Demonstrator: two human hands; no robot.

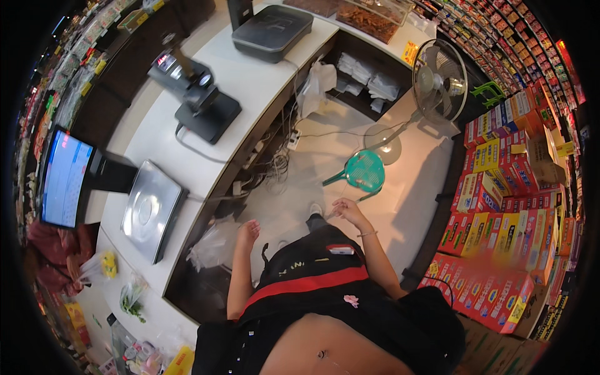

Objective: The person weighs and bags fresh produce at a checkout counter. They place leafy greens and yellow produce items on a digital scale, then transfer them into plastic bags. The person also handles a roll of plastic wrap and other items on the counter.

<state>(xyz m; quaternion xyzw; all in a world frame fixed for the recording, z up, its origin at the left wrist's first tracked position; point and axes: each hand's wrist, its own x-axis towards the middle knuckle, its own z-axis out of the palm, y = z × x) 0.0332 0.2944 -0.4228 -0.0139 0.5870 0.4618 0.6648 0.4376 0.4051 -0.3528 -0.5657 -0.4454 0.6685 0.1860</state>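
Observation:
My left hand is raised beside the inner edge of the white counter, fingers loosely curled, holding nothing that shows. On the other side, my right hand hangs over the floor near a green plastic stool, its fingers apart and empty. A bracelet circles the right wrist. Nearest to the left hand are a plastic bag under the counter and a weighing scale with a steel plate on top. A lit monitor stands beyond the scale.
A floor fan stands beyond the stool. Cables hang and lie under the counter. Stacked red cartons line the right side. Across the counter, a person in a dark red top is by bagged produce. A black device stands on the counter.

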